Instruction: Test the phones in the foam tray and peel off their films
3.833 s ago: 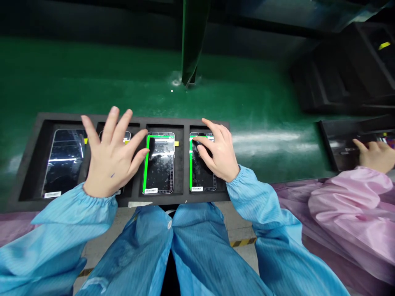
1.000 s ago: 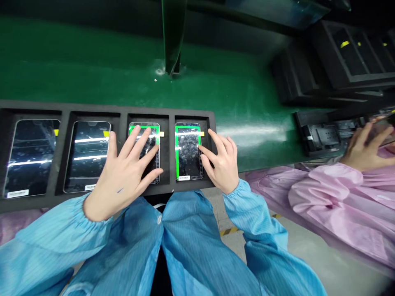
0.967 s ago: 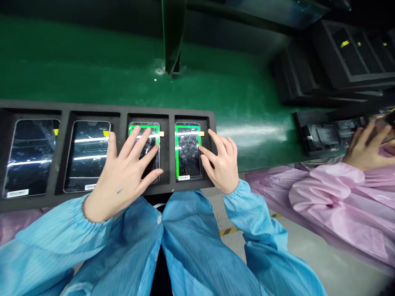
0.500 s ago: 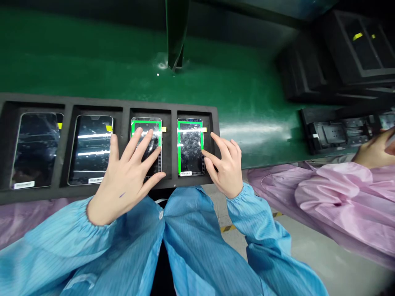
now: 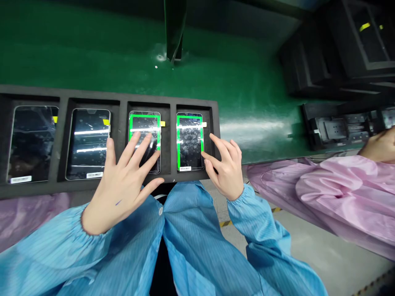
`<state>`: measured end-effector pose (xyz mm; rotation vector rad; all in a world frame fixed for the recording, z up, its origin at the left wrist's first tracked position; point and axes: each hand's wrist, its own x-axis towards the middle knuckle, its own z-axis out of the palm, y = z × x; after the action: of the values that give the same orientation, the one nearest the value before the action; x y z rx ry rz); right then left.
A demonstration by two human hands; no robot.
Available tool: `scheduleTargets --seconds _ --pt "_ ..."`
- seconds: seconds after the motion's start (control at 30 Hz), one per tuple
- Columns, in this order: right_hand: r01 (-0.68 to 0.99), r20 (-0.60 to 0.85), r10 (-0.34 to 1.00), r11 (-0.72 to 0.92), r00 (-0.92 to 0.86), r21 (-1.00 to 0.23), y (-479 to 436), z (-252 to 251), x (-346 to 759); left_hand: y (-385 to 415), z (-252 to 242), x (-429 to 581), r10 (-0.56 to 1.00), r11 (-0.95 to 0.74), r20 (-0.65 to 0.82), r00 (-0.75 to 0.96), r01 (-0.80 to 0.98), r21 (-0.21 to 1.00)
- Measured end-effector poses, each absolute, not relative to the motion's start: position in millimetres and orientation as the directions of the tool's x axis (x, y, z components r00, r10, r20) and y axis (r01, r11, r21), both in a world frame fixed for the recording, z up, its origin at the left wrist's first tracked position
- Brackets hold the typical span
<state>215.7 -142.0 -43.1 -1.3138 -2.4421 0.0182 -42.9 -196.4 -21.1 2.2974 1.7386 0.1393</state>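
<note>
A black foam tray (image 5: pixel 124 135) holds a row of screen devices that look like tablets, each in its own compartment. My left hand (image 5: pixel 123 185) is spread over the third tablet (image 5: pixel 145 122), its fingertips at the lit screen with a green border. Part of that screen is hidden by my fingers. The rightmost tablet (image 5: pixel 189 142) also shows a green border; a finger of my right hand (image 5: pixel 226 166) meets its right edge. My right fingers are apart and hold nothing. The second tablet (image 5: pixel 88 144) and the leftmost tablet (image 5: pixel 31 144) have dark screens.
The green bench (image 5: pixel 247 86) extends behind the tray, with a dark post (image 5: pixel 174 33) standing on it. Stacked black trays (image 5: pixel 321 57) and a black fixture (image 5: pixel 336 127) are at right. A co-worker's pink sleeve (image 5: pixel 333 181) and hand (image 5: pixel 381 146) are close by.
The tray sits slightly higher in the picture. Both hands have slid a little toward me relative to the tablets, the left one more, uncovering more of the third screen.
</note>
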Motion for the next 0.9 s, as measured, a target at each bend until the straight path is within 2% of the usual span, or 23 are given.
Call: scheduleTargets --seconds 0.3,0.57,0.9 --pt "0.780 0.305 0.792 0.595 -0.529 -0.194 -149.8 -40.8 219.0 -206.9 -19.1 -46.1 0.946 -0.275 -0.103 0.307 0.930 0.245" --pt "0.746 0.281 0.764 0.638 -0.581 -0.191 -154.7 -38.6 223.6 -212.7 -20.3 -56.2 0.915 -0.380 -0.061 0.398 0.904 0.197" --pt "0.671 0.222 0.711 0.703 -0.667 -0.238 -150.5 -31.3 230.7 -208.9 -18.0 -68.7 0.869 -0.463 -0.060 0.491 0.852 0.245"
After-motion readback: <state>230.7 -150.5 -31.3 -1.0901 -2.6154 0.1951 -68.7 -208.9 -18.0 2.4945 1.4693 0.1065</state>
